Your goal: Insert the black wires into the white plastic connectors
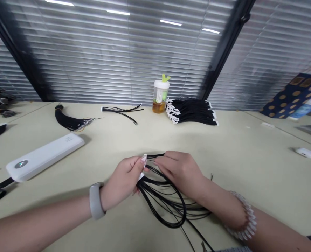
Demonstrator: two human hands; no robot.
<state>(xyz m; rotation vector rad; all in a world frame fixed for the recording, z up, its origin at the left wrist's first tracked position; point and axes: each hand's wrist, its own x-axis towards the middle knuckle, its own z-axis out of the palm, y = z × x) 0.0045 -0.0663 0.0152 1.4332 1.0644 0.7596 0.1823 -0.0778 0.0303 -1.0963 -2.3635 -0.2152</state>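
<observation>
Thin black wires [171, 203] loop and trail over the table in front of me. My left hand [126, 175] pinches a small white connector [144, 158] between thumb and finger, and another white connector piece [141, 176] shows just below the thumb. From the upper connector, black wires run right, under the fingers of my right hand [183, 169]. Those fingers are closed around a thin wire close to the connector. The tips of my right fingers are partly hidden, as is part of the wire bundle under that hand.
A white power bank [47, 154] lies left with a cable attached. Along the back are a wire bundle [70, 119], a connector with loose wires [121, 110], a cup [160, 96] and a stack of black cables [193, 111]. An earbud case [305, 152] and a dotted bag [289, 98] are right.
</observation>
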